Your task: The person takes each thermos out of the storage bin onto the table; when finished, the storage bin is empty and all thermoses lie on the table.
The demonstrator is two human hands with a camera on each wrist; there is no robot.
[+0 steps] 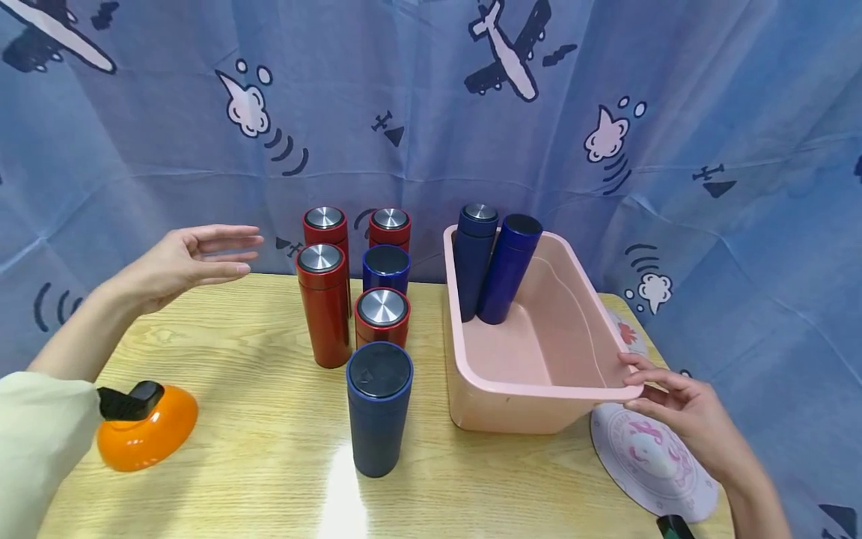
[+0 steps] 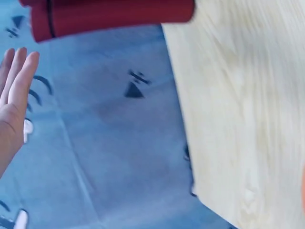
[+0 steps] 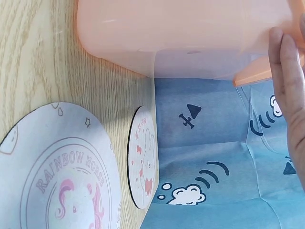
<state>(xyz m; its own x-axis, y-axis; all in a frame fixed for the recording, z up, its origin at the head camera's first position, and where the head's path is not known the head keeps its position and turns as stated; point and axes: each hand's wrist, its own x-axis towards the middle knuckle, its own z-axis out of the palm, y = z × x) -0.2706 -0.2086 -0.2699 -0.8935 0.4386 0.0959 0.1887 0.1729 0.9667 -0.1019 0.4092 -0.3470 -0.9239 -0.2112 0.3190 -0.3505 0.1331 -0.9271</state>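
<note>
My left hand [image 1: 195, 262] is raised over the table's left side, fingers extended and holding nothing. Just to its right, several thermos bottles stand upright in a group. A tall red thermos bottle [image 1: 325, 314] is nearest to it; a dark blue thermos bottle [image 1: 378, 427] stands at the front. At the right, my right hand [image 1: 680, 412] grips the near right corner of a pink plastic bin [image 1: 498, 408] by its rim. Two blue thermos bottles [image 1: 474, 254] lean inside, at the bin's far left. In the left wrist view, a red thermos bottle [image 2: 114, 16] lies beyond the fingertips.
An orange dome-shaped object [image 1: 151, 434] with a black part sits at the left. Under and beside the bin's right side lie round printed mats [image 1: 646, 457]. A black object [image 1: 673, 526] shows at the bottom right edge. A blue patterned curtain [image 1: 431, 112] hangs behind the table.
</note>
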